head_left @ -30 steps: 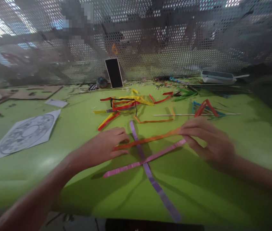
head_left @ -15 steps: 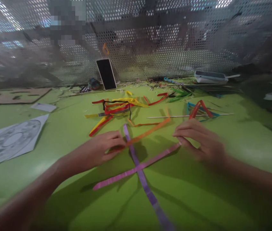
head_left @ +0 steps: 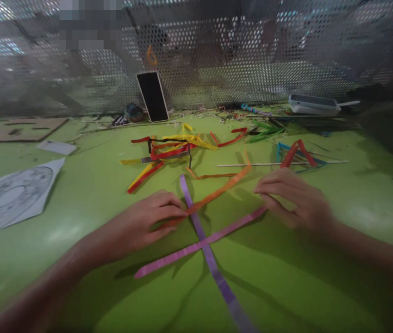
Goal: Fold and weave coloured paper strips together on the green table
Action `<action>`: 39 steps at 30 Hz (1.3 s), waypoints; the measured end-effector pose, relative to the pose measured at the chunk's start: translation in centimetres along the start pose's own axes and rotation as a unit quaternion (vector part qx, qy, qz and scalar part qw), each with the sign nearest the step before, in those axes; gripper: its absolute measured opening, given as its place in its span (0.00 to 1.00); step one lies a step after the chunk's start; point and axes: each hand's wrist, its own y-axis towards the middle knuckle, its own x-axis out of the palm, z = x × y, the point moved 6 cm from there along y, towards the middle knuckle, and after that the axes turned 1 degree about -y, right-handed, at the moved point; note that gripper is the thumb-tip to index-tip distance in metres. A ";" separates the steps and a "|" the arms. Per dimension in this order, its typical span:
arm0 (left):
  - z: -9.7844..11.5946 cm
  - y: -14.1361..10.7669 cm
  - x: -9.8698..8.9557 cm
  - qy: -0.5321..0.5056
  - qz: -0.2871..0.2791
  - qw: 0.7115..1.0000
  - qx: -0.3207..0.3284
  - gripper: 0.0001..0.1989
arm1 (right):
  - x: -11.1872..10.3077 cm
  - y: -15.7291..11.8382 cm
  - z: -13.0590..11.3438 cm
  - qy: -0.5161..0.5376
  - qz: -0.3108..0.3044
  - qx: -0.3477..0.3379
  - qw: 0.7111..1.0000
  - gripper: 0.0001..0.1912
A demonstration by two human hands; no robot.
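Observation:
My left hand (head_left: 156, 216) pinches an orange strip (head_left: 222, 188) near its left end, just beside a long purple strip (head_left: 198, 224). The orange strip runs up to the right across the purple one, its far end bent upward. A pink strip (head_left: 178, 257) crosses the purple strip lower down, making an X on the green table. At the pink strip's right end, my right hand (head_left: 295, 199) has thumb and fingers drawn together, the thumb against the strip's tip. The purple strip leaves the view at the bottom.
Behind the hands lie bent red and yellow strips (head_left: 171, 152), green strips (head_left: 267, 132), a thin stick (head_left: 231, 165) and a red folded strip (head_left: 298, 150). A phone (head_left: 152, 97) leans on the perforated metal screen (head_left: 210, 55). Printed paper (head_left: 40, 199) lies left.
The camera view has shifted slightly. Both hands keep nearly the same places on the orange and pink strips, and the crossing of the strips looks unchanged.

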 end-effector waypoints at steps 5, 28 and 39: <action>0.7 -0.1 0.3 0.031 0.016 0.999 0.028 0.15 | -1.3 0.7 3.9 -0.082 -0.039 0.047 0.995 0.09; 0.0 -0.6 -5.0 0.119 0.225 0.967 -0.007 0.14 | -4.2 2.1 4.2 -0.269 0.029 0.081 0.959 0.09; 2.0 2.9 -5.3 0.187 0.275 0.936 0.114 0.06 | -3.5 4.2 2.3 -0.246 0.022 0.016 0.969 0.08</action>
